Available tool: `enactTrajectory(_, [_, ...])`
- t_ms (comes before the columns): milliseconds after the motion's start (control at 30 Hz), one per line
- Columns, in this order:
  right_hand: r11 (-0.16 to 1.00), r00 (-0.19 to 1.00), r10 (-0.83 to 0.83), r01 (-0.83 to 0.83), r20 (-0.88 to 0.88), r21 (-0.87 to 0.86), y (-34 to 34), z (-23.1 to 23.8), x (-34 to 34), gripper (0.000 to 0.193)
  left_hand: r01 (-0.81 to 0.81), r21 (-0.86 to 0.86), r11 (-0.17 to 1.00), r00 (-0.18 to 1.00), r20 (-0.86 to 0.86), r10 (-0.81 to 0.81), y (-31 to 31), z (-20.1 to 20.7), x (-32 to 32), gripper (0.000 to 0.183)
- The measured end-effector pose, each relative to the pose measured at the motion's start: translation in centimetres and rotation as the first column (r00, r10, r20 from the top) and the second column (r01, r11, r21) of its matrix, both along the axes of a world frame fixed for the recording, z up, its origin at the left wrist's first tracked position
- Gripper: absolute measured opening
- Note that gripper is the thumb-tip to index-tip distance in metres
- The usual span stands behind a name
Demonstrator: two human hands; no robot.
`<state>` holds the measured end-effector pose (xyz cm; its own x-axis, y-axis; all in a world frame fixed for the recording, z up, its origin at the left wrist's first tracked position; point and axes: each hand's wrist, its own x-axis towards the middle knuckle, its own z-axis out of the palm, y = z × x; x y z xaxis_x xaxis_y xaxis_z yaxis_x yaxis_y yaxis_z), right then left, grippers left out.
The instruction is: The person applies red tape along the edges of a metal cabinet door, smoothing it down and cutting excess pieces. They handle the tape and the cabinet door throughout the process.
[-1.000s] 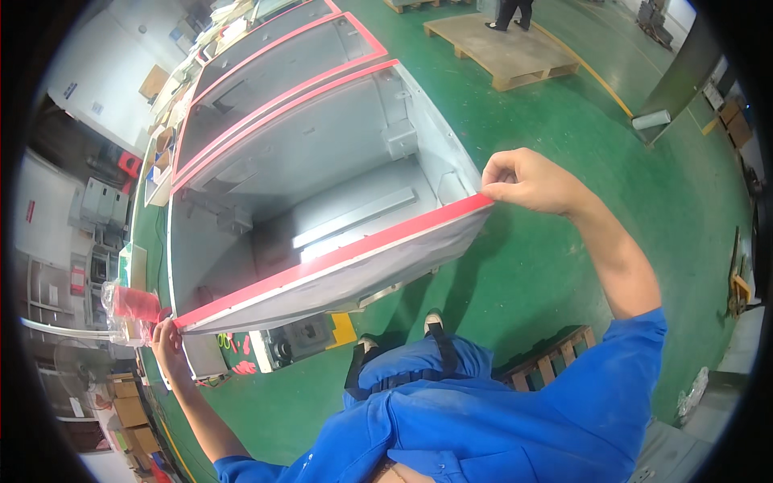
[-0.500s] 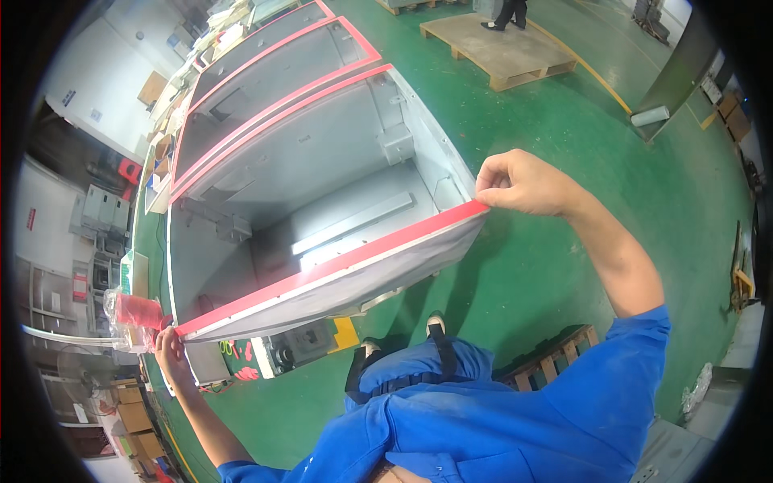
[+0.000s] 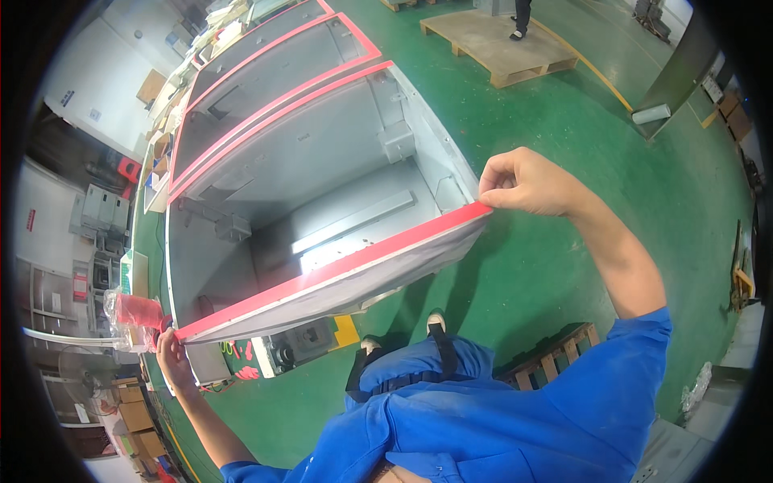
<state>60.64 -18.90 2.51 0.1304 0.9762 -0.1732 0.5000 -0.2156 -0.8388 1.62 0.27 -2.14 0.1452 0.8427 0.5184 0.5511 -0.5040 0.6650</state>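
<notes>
So one red strip (image 3: 386,247) is stretched along the near rim of the closest of three grey cabinets (image 3: 330,137), right end pinched by the right hand (image 3: 527,185); left hand (image 3: 175,361) is placed at the other end, grip can't be made out.

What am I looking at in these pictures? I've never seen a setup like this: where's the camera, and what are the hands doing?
There's no machine here, just a person's bare left hand and right hand. A wide fisheye camera worn on the head looks down, so straight edges appear bent.

A red strip runs along the near edge of an open grey box. The right thumb and fingers pinch the strip's right end; the left hand is at its other end, too small to tell exactly how it grips.

Similar red-edged boxes stand behind. A red roll sits at left, and a wooden pallet lies on the green floor.
</notes>
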Motion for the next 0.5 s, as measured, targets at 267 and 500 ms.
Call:
enactTrajectory(267, [1.000, 1.000, -0.001, 0.001, 0.011, 0.001, 0.1, -0.1, 0.0, 0.015, 0.026, -0.322, 0.946, 0.940, 0.330, 0.086, 1.4, -0.6, -2.8, 0.010])
enactTrajectory(500, [0.999, 1.000, 0.013, -0.013, -0.003, 0.037, 0.1, -0.4, 0.1, 0.009, 0.030, -0.341, 0.939, 0.916, 0.386, 0.112, 1.7, -0.9, -3.2, 0.011])
